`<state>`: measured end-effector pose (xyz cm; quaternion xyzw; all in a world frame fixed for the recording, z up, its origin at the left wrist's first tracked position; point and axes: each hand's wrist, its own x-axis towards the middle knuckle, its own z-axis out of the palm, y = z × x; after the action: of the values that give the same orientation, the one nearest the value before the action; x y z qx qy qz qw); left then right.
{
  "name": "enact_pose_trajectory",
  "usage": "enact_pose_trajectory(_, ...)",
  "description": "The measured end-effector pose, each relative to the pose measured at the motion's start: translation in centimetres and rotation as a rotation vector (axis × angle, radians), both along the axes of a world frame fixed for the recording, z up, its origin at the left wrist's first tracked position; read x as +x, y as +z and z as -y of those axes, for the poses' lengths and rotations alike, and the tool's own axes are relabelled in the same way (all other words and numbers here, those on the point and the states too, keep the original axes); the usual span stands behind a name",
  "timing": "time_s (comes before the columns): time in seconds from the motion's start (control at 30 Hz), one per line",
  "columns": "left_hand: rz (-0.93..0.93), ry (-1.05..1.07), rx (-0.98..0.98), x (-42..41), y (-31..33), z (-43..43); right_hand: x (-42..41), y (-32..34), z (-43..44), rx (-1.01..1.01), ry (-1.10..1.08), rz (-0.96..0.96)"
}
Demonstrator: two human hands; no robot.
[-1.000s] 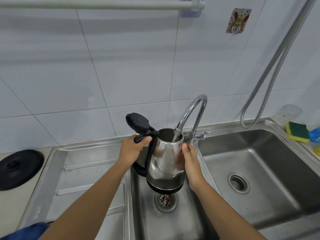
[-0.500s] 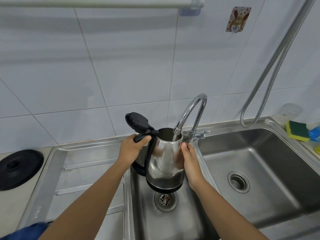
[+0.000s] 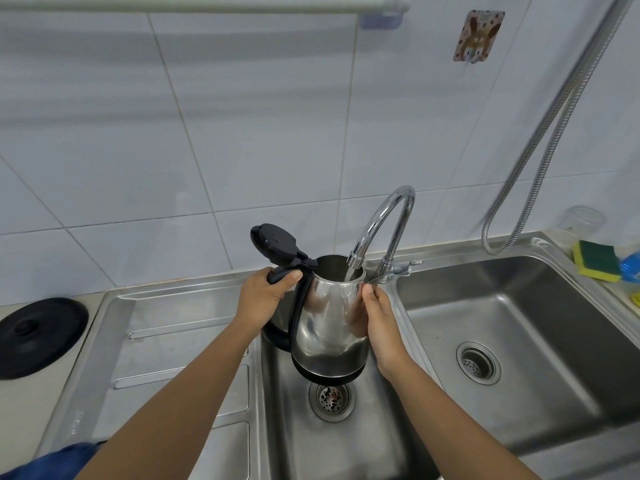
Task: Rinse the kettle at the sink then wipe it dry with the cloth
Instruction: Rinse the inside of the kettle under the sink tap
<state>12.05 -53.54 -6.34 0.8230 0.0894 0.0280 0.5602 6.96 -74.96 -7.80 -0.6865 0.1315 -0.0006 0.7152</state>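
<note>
**A:** Kettle first, from the head view, the only one we have: where is it?

**B:** Held in the air over the small middle basin of the sink, straight above that basin's drain. It is close to upright, its black lid flipped open and standing up at the back. The mouth sits directly under the spout of the faucet.

**A:** And the hands?

**B:** The left hand is wrapped around the black handle, thumb laid over the top near the hinge. The right hand lies flat against the steel side, fingers curved onto the body, steadying it, not gripping it.

**A:** Is water running?

**B:** A pale streak seems to drop from the spout into the mouth, but I cannot say for certain. The faucet's lever sits just behind the right hand's fingertips.

**A:** So which step is this?

**B:** I judge it the rinse, at the filling stage. Nothing has been wiped: no cloth shows anywhere. Only a green and yellow sponge lies on the far right ledge, and a round black disc rests on the counter at left.

**A:** What does the next move call for?

**B:** Likely a swirl and a tip toward the drain, the left hand carrying the weight by the handle. The wet steel may be slippery, so the right hand ought to stay in support. The cloth must then be found out of view.
</note>
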Motion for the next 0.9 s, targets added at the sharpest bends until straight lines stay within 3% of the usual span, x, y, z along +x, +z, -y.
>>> enact_pose_trajectory(0.9,-0.027,-0.022,-0.016,0.2,0.1,1.3,-0.2,0.2,1.0,0.027,-0.02,-0.027)
